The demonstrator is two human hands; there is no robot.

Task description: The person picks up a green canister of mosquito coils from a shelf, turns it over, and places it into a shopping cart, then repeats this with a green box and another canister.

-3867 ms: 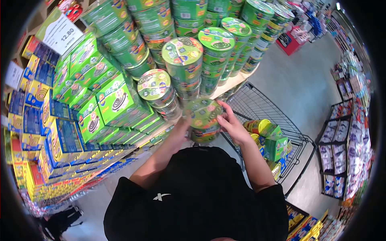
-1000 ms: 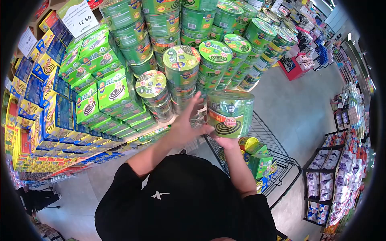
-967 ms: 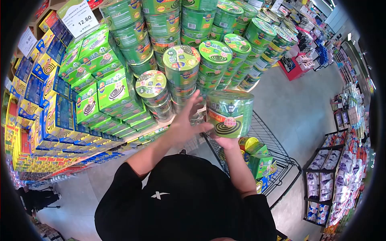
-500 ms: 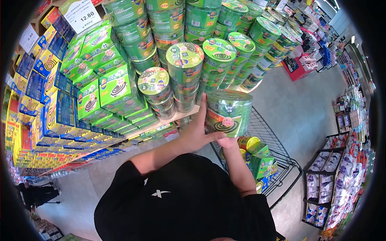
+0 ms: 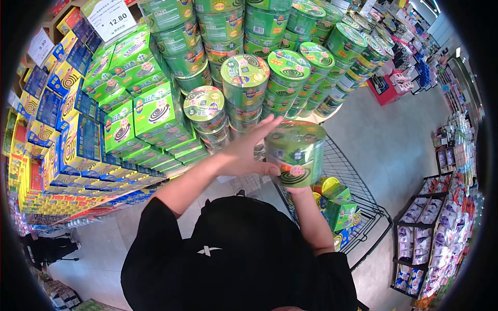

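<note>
A green, clear-sided tub of mosquito coils is held up in front of my chest, slightly tilted, with a coil picture on its label. My right hand supports it from below; most of its fingers are hidden behind the tub. At the tub's left side is my left hand, spread wide. Its thumb tip overlaps the label, while the stretched fingers reach to the upper rim. Just beyond stand stacks of similar green tubs on the shelf.
A black wire shopping cart stands below right, holding a green box and other packages. Green coil boxes and blue-yellow boxes fill the left shelf, under a 12.80 price sign. A rack of packages stands right.
The tub has dropped slightly and turned in my right hand. My left hand's fingers have loosened and spread away from its side. The view has shifted a little.
</note>
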